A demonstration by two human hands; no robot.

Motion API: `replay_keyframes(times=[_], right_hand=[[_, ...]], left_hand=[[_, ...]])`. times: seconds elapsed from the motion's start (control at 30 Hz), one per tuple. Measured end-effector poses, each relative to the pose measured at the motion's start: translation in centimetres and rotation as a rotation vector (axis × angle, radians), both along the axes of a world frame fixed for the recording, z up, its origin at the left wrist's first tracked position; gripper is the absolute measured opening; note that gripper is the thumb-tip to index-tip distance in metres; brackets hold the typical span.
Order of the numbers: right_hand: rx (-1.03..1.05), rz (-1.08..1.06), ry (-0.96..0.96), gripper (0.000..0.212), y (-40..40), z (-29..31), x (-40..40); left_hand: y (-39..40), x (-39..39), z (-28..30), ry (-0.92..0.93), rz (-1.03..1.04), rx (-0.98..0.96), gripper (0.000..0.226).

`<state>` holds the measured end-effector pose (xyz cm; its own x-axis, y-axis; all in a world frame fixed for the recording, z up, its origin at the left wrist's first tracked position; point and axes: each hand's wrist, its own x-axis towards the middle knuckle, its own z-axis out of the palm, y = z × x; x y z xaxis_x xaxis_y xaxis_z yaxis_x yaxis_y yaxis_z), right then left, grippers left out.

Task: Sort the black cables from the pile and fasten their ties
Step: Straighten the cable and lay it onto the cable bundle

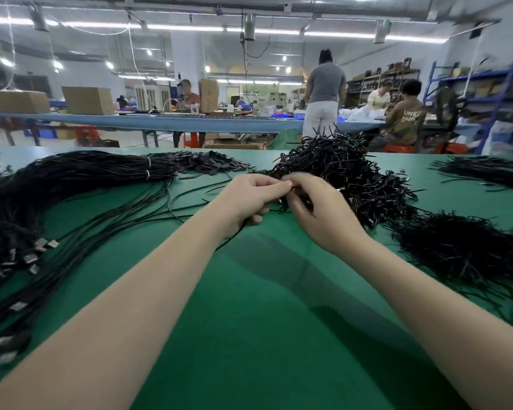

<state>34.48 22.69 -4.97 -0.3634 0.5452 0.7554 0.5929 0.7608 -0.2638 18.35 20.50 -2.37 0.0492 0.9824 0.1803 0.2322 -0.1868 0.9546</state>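
Head view: left hand [246, 199] and right hand [323, 211] meet fingertip to fingertip, both curled, pinching one thin black cable [234, 235] and apparently its tie, just before the tangled black cable heap [347, 173]. Fastening seems underway; next calls for cinching the tie snug.

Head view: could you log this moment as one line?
left hand: pinches black cable | right hand: pinches its tie | place: green table, by the tied pile | tie: unclear
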Motion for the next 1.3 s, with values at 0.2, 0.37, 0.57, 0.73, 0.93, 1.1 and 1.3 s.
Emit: replay_keyframes(times=[0.2, 0.37, 0.57, 0.73, 0.93, 1.1, 1.3], right_hand=[[-0.165, -0.056, 0.319, 0.020, 1.4, -0.5, 1.3], [-0.295, -0.180, 0.475, 0.018, 1.8, -1.4, 1.6], [-0.320, 0.070, 0.302, 0.020, -0.8, -2.4, -1.4], [-0.319, 0.140, 0.142, 0.020, -2.7, -4.0, -3.4], [-0.311, 0.160, 0.002, 0.018, -3.3, -4.6, -2.7], [-0.333, 0.190, -0.130, 0.020, -3.4, -4.6, -2.8], [-0.489, 0.058, 0.108, 0.026, -1.9, -4.7, -2.6]], left_hand=[[-0.5, -5.3, 0.5, 0.201, -0.128, -0.153, 0.016], [-0.6, -8.3, 0.3, 0.034, 0.077, -0.122, 0.030], [-0.5, -8.9, 0.7, -1.017, 0.040, -0.179, 0.012], [-0.8, -8.7, 1.3, -1.185, -0.005, -0.085, 0.011], [-0.9, -8.0, 1.2, -0.922, -0.027, -0.127, 0.025], [-1.2, -6.9, 2.6, -0.812, -0.091, -0.207, 0.038], [-3.2, -7.0, 4.6, -0.362, -0.432, -0.348, 0.038]])
